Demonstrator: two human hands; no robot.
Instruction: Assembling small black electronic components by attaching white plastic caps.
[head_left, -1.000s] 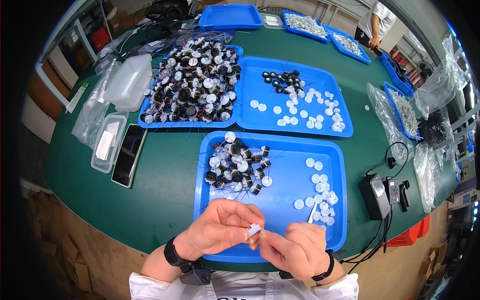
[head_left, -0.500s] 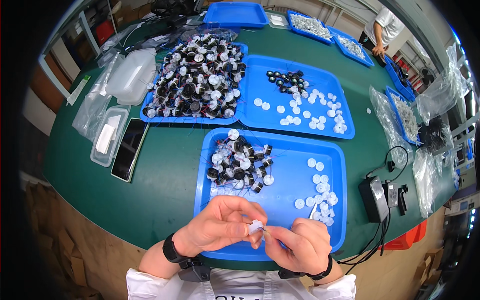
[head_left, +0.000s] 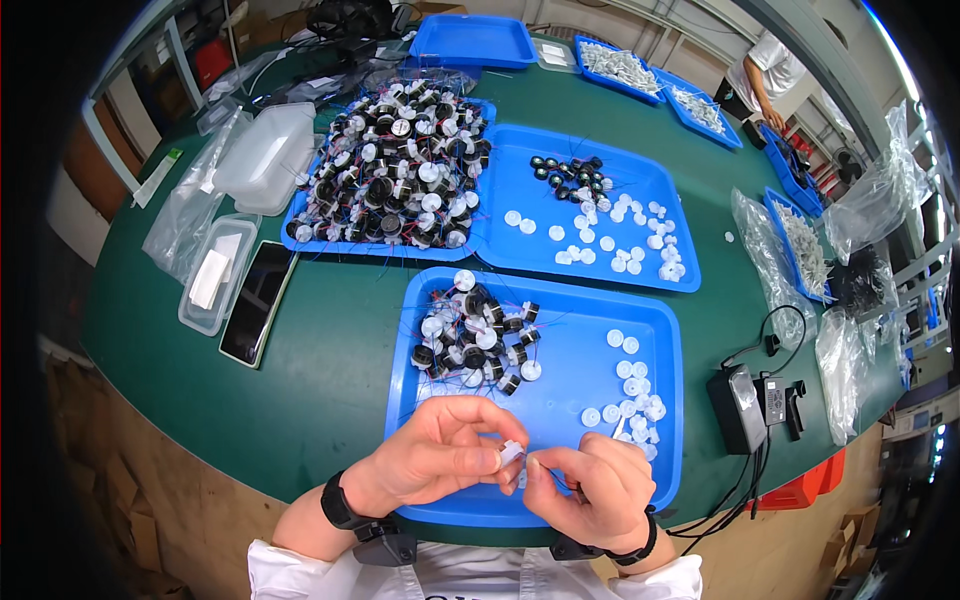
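Observation:
My left hand (head_left: 440, 450) pinches a small white plastic piece (head_left: 511, 453) between thumb and fingers, above the front edge of the nearest blue tray (head_left: 570, 340). Close beside it, my right hand (head_left: 595, 490) is closed with thumb and forefinger pressed together. Whatever it grips, perhaps a thin wire, is too small to make out. Behind my left hand, in that tray, lies a heap of black-and-white round parts with thin wires (head_left: 475, 340). Loose white plastic discs (head_left: 630, 370) are scattered along the tray's right side.
Behind stand a heaped tray of wired parts (head_left: 390, 170) and a tray of black parts and discs (head_left: 640, 165). A phone (head_left: 258, 305) and clear containers (head_left: 265, 160) sit left; a power adapter (head_left: 736, 408) lies right. Another person's hand (head_left: 773, 118) is at far right.
My right fingertips have drawn slightly away from the white piece. My left hand keeps its pinch. The whole view has shifted slightly.

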